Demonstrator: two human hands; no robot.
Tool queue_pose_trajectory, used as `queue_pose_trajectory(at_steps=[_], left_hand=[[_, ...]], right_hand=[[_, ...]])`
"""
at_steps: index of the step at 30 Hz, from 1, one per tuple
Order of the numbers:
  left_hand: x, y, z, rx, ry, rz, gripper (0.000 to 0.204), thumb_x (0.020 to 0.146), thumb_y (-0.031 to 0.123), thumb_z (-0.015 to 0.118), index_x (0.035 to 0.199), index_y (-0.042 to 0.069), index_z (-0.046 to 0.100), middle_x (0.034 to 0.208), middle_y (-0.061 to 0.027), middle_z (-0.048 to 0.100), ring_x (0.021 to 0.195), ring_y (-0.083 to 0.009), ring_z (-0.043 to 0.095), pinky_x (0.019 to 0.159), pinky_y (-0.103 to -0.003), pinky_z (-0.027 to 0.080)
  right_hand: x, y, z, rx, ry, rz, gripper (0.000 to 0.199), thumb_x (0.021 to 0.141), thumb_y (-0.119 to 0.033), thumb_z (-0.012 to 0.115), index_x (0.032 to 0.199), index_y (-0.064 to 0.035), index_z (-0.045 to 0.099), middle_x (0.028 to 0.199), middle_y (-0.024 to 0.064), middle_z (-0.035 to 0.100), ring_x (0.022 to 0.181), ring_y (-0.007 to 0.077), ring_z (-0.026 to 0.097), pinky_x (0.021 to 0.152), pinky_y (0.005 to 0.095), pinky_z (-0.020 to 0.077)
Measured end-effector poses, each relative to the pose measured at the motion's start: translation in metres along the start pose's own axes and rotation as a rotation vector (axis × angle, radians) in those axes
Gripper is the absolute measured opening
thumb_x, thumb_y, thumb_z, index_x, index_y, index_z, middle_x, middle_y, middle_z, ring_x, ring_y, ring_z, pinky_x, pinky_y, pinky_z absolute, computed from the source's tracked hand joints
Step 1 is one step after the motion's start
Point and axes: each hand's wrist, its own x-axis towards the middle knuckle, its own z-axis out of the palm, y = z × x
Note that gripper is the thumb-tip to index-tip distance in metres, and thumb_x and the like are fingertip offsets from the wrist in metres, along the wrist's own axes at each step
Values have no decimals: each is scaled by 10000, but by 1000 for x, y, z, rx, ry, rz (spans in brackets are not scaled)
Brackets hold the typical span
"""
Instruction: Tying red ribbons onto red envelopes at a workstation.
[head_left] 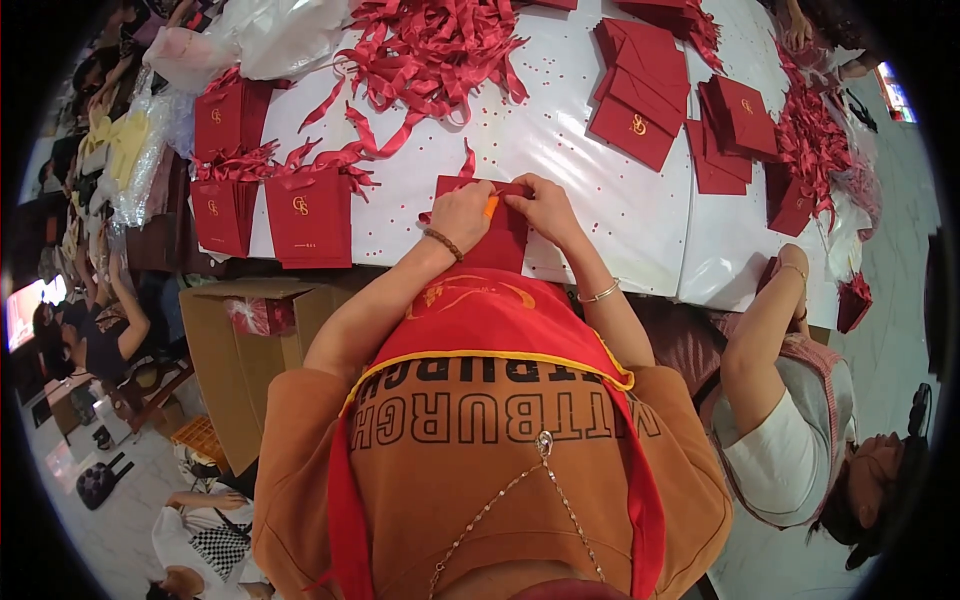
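A flat red paper gift bag (508, 245) lies before me at the table's near edge, its lower part against my red apron. My left hand (462, 218), with a beaded bracelet at the wrist, is closed at the bag's upper edge. A small orange piece (491, 206) shows by its fingers; its kind is unclear. My right hand (545, 210) pinches the same edge just to the right, fingertips curled over it. Beyond the bag, a short red ribbon end (468, 158) sticks up. Whatever the fingertips cover at the edge is hidden.
A heap of red ribbons (425, 60) spreads on the white table (600, 220). Stacked red bags (308, 222) stand left; more red bags (640, 95) lie far right. An open cardboard box (225, 350) sits below the table's left edge. A co-worker (790, 430) works at my right.
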Motion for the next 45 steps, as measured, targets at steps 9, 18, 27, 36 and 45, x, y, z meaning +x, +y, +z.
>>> queue_pose_trajectory(at_steps=[9,18,27,36,45], left_hand=[[1,-2,1,-90,-13,-8,164,802,146,551,907,21,566,854,-157,609,771,-331,588,665,-401,464],[1,-5,9,-242,101,69,130,783,49,533,907,21,559,863,-158,600,744,-318,590,659,-380,469],[-5,-4,10,-220,74,15,130,762,28,524,891,28,546,787,-160,602,742,-343,582,643,-403,461],[0,-1,18,-150,134,27,94,785,82,542,866,39,523,745,-163,604,688,-358,582,584,-420,448],[7,0,17,-147,71,-39,88,783,74,523,864,42,509,711,-184,595,681,-387,573,582,-465,437]], right_hand=[[-1,1,-1,69,6,5,274,759,-212,622,954,-20,603,799,146,632,716,253,611,662,326,472],[3,-3,-3,-107,-56,-50,251,718,-158,684,875,1,569,677,84,597,567,151,559,516,275,440],[-2,-4,-2,12,-48,-11,225,747,-117,655,935,-8,595,692,74,597,572,132,544,514,274,437],[0,0,2,17,-24,-76,239,760,-106,629,977,-11,606,743,79,614,619,129,554,561,271,450],[1,7,4,-4,9,-87,211,724,-129,649,918,-56,614,807,153,627,754,288,610,671,344,476]])
